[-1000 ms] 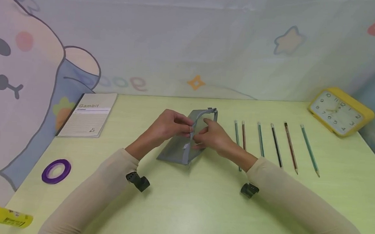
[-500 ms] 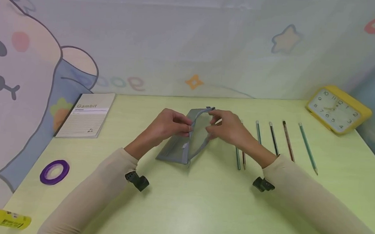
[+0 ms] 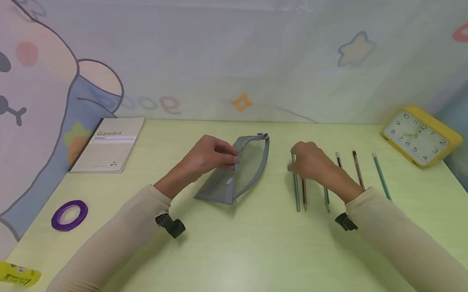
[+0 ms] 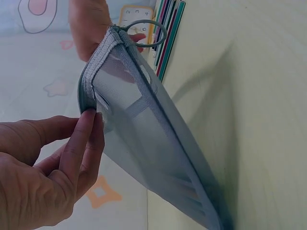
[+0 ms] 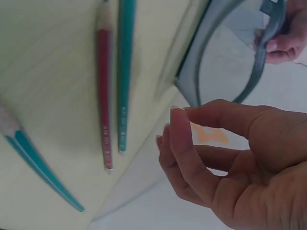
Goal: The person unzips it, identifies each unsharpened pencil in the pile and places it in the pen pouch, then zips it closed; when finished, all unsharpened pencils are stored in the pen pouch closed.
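A grey mesh zip pencil pouch stands on the table with its mouth spread wide. My left hand pinches the zipped edge of that mouth between thumb and fingers, close up in the left wrist view. My right hand hovers over the row of pencils, fingers bent and nothing between them. Below it lie a teal pencil, a dark red pencil and another teal pencil, partly covered by the hand. In the right wrist view, the fingertips are apart from the red pencil and the teal pencil.
Farther right lie a black pencil, a brown pencil and a teal pencil. A yellow clock stands at the back right. On the left are a notebook, a purple tape roll and a yellow glue stick.
My right hand has pulled the pouch's far edge outward, let go of it and moved right over the pencils. The left hand keeps its hold on the pouch.
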`<move>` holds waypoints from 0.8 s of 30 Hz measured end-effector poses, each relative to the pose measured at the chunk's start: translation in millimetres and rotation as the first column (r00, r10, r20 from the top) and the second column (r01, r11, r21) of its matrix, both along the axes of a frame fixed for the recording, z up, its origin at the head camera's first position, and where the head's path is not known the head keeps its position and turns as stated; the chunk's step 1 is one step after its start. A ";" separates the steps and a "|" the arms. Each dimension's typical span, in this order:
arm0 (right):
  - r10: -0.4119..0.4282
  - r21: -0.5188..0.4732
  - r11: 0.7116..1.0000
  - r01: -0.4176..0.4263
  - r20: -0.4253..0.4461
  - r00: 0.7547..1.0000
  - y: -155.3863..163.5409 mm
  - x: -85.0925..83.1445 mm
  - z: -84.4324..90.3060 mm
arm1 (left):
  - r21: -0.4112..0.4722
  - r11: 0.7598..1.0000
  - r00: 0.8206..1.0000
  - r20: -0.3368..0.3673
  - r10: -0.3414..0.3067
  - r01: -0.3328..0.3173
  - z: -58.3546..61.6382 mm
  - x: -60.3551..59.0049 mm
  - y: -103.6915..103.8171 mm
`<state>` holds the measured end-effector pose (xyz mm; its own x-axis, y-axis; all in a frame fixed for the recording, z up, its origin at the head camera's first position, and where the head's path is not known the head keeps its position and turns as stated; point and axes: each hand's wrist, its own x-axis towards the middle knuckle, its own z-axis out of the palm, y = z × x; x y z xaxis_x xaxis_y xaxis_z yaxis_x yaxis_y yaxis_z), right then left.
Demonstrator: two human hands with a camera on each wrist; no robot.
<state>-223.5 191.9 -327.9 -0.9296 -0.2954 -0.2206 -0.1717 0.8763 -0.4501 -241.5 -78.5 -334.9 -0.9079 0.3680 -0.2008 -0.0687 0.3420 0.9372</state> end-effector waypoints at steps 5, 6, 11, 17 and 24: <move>0.010 0.056 0.998 -0.013 0.047 0.999 -3.4 -0.6 -11.0 | 0.002 1.000 1.000 0.004 0.004 -0.004 -2.0 -2.0 -0.4; 0.011 0.063 0.998 -0.014 0.051 0.999 -4.3 -0.5 -12.7 | 0.002 1.000 1.000 0.005 0.005 -0.005 -2.2 -2.3 -0.4; 0.030 0.109 0.993 -0.034 0.038 0.999 -7.8 1.0 -19.4 | 0.002 1.000 1.000 0.012 0.012 -0.012 -1.8 -2.5 -0.3; 0.069 0.200 0.978 -0.066 -0.006 0.998 -15.8 1.3 -25.9 | -0.012 1.000 1.000 0.010 0.015 -0.015 -1.9 -2.4 -0.4; 0.108 0.290 0.951 -0.105 0.004 0.994 -25.9 -5.1 -31.4 | -0.030 0.999 1.000 0.013 0.023 -0.023 -2.8 -2.0 -1.3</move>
